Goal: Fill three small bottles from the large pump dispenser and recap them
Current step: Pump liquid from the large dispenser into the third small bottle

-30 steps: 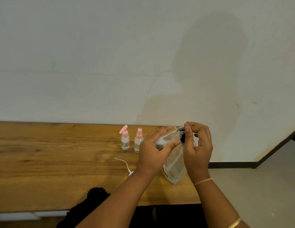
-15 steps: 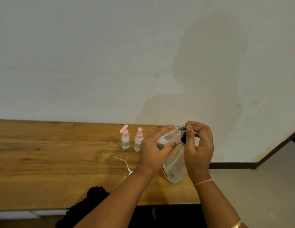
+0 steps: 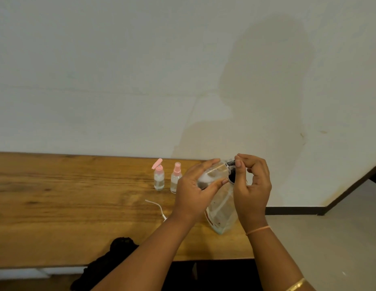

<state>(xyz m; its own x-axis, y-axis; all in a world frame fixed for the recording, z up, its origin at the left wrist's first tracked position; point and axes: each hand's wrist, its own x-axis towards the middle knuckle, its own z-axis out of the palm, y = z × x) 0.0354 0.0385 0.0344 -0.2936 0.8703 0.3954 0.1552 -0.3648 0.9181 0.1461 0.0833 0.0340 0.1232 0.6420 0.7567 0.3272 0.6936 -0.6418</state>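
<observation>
A: Head view, brown wooden table [image 3: 57,206]: where is the large clear plastic dispenser [image 3: 222,211]?
B: Near the right edge. The left hand [image 3: 193,192] grips a small clear bottle [image 3: 212,175] at its top; the right hand [image 3: 252,190] pinches the black top [image 3: 231,177]. Two pink-capped small bottles [image 3: 159,180] [image 3: 176,181] stand apart.

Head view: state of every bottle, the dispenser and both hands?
flip-lid bottle: upright on the table, pink lid tipped open.
spray-cap bottle: upright, pink cap on.
large dispenser: tilted, base on the table, top hidden by the hands.
left hand: grips the dispenser's clear upper part.
right hand: thumb and finger pinch at the dispenser's top.
</observation>
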